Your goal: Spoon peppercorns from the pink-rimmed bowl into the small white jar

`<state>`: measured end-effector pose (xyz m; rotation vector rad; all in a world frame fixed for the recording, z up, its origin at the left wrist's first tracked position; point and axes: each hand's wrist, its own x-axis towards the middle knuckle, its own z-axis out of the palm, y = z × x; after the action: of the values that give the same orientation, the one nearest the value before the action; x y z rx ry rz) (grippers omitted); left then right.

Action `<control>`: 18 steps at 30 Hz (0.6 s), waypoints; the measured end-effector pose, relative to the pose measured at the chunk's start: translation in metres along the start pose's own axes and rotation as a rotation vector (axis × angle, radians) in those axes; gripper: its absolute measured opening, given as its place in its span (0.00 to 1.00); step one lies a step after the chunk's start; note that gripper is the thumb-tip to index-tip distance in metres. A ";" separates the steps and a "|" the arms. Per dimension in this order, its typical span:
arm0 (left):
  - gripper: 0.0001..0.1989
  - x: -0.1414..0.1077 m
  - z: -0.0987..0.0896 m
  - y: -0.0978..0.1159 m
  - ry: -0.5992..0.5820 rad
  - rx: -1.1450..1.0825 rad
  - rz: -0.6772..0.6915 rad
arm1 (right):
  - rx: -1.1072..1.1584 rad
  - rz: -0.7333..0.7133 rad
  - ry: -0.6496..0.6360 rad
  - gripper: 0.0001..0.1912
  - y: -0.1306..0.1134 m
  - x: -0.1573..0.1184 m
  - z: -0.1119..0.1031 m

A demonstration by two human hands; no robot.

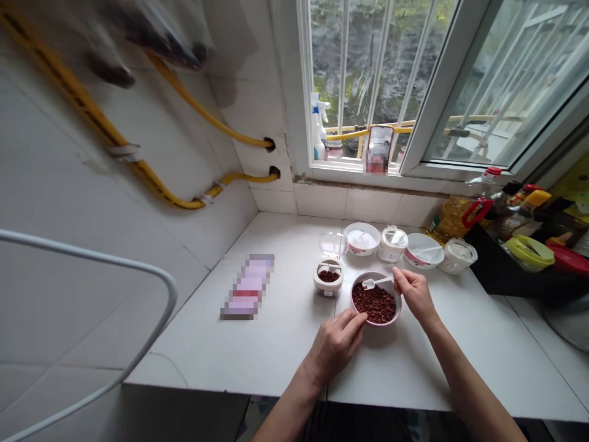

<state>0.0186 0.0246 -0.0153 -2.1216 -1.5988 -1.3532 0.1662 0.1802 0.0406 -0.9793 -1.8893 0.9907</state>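
A bowl of dark red peppercorns [376, 307] stands on the white counter in front of me. My left hand [339, 339] is closed on its near-left rim, thumb and fingers pinching the edge. Over the far side of the bowl, my right hand [413, 293] pinches the handle of a small white spoon [373, 283]; the scoop end is just above the peppercorns and looks empty. To the left of the bowl sits a clear spice jar [328, 283] with its lid flipped up, partly filled with the same dark red grains.
Behind are a bowl of white powder [363, 250], a lidded jar [392, 248], another flowered bowl [424, 260] and a second jar [458, 256]. Bottles and an oil jug [453, 216] crowd the right. A blurred purple packet [248, 287] lies left. A phone [381, 144] leans at the window.
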 end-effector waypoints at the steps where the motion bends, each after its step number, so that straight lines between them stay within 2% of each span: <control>1: 0.12 0.000 0.000 0.000 -0.002 0.001 -0.005 | 0.011 0.002 0.001 0.31 0.000 0.001 0.000; 5: 0.12 0.000 0.000 0.001 -0.002 0.009 -0.019 | 0.049 -0.017 -0.015 0.31 -0.007 0.005 0.001; 10: 0.12 0.000 0.000 0.001 -0.001 -0.005 -0.008 | 0.054 -0.095 -0.055 0.30 -0.034 0.015 0.011; 13: 0.12 0.000 0.000 0.001 -0.003 -0.008 -0.007 | -0.014 -0.204 -0.041 0.28 -0.053 0.019 0.023; 18: 0.11 0.001 0.000 0.001 0.009 -0.008 -0.003 | -0.296 -0.514 0.069 0.24 -0.069 0.019 0.048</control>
<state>0.0195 0.0251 -0.0147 -2.1150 -1.5969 -1.3713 0.0978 0.1555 0.0867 -0.6200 -2.1148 0.3801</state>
